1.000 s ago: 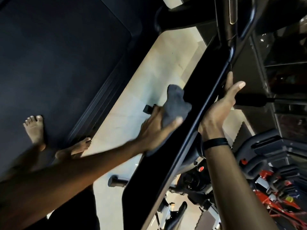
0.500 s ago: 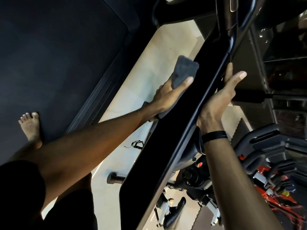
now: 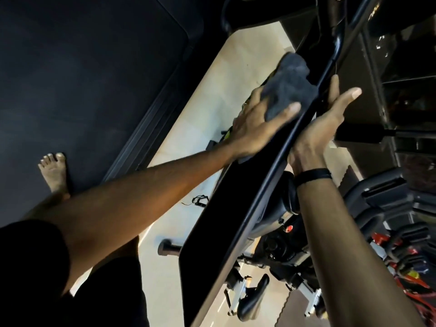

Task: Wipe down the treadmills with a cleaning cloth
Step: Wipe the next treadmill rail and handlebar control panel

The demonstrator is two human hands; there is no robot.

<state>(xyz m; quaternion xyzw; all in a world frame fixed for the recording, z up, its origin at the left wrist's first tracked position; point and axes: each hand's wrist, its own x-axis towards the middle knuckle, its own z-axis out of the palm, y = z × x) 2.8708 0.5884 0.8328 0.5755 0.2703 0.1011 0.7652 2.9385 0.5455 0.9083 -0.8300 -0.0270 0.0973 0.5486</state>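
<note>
pale floor tiles [image 3: 212, 119] run in a strip between the dark treadmill belt [image 3: 89, 74] on the left and a long black side panel [image 3: 219, 223] of the machine, which crosses the view on a slant from the bottom centre to the top right. a thin black rail [image 3: 271, 180] runs along the right edge of this panel.

the left hand [image 3: 254, 128] lies on the upper part of the panel and holds the grey cleaning cloth [image 3: 286, 87] against it. the thumb is bent over the near edge of the cloth and the other fingers go under or behind it, so the hand is grasping the cloth. the cloth is bunched and sticks out beyond the hand toward the top of the panel.

the right hand [image 3: 320, 128] is just beside it, on the other side of the rail. its fingers are straight and released, the palm is against the rail, and it holds nothing. a black band [image 3: 312, 174] sits on the right wrist.

a bare foot [image 3: 53, 171] stands on the treadmill belt at the left. to the lower right, below the panel, other gym machines [image 3: 389, 232] with black, grey and red parts stand close together. a small dark dumbbell end [image 3: 167, 247] lies on the floor near the bottom of the panel.
</note>
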